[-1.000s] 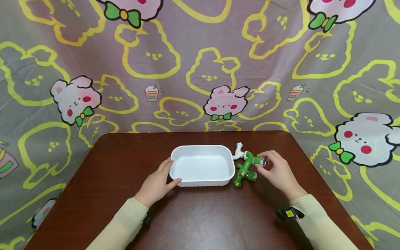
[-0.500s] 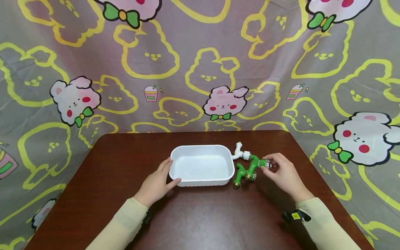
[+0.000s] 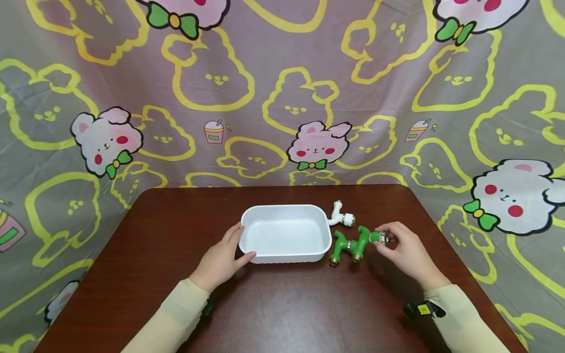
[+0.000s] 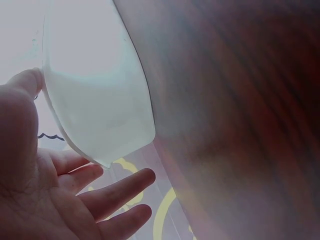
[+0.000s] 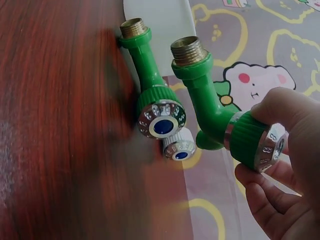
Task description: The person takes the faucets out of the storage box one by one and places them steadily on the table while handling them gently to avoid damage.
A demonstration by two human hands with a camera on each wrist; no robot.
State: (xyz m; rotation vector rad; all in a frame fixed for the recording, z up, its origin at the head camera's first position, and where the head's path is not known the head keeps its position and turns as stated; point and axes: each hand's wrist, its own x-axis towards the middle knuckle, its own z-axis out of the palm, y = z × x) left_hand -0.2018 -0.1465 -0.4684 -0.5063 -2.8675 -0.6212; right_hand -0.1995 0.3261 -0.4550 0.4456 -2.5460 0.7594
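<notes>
My right hand [image 3: 408,252] pinches the round knob of a green faucet [image 3: 363,243] between thumb and fingers. In the right wrist view this green faucet [image 5: 202,100] has a threaded brass end and a silver-rimmed knob. A second green faucet [image 3: 339,247] lies to its left, overlapped by it in the head view. Behind them lies a white faucet [image 3: 337,215], its knob turned to the right. My left hand [image 3: 219,260] rests at the left end of a white rectangular basin [image 3: 287,258]; in the left wrist view its thumb touches the basin rim and the fingers are spread.
A dark brown table [image 3: 282,304] carries everything. Patterned cloth [image 3: 247,162] with yellow outlines and rabbit faces surrounds it on the back and both sides. The faucets lie close along the basin's right end.
My right hand has drawn the green faucet to the right and toward me, away from the white faucet, which now shows in full. The left hand and basin have stayed put.
</notes>
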